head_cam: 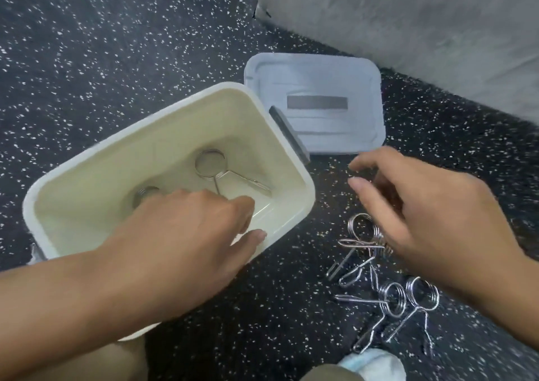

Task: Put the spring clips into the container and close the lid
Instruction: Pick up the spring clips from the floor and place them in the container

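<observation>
Head view: I keep my left hand (204, 229) loose inside the container (163, 135), while my open, empty right hand (423, 214) takes the clips (379, 269) at 5 o'clock singly.

No text, brand, number or sign can be read anywhere in the view. The lid (315, 103) carries a plain grey rectangular patch with no lettering that can be made out, and the container (87, 176) shows bare walls without any marking.
</observation>
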`<action>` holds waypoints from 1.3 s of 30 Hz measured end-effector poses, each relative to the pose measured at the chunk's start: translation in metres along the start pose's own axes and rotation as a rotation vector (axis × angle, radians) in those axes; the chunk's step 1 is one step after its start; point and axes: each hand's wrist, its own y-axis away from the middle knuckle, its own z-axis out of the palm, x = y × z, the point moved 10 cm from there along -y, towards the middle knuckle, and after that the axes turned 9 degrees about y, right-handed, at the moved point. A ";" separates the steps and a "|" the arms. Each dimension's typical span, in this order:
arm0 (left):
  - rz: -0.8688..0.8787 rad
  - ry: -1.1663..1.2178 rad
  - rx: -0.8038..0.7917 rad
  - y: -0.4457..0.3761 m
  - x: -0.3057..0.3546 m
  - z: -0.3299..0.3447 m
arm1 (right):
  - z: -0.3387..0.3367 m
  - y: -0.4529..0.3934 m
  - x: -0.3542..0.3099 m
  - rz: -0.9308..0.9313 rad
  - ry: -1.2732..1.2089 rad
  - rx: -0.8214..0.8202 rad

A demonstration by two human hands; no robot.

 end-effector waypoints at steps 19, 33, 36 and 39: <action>0.457 -0.133 -0.290 -0.071 0.173 0.104 | 0.121 0.188 0.183 0.661 -0.237 -0.224; 0.756 -0.542 -0.544 -0.111 0.210 0.174 | 0.207 0.232 0.165 0.491 -0.089 -0.536; 0.773 -0.650 -0.562 -0.120 0.216 0.194 | 0.211 0.228 0.160 0.436 -0.030 -0.574; 0.797 -0.734 -0.529 -0.121 0.221 0.211 | 0.213 0.224 0.159 0.410 0.023 -0.597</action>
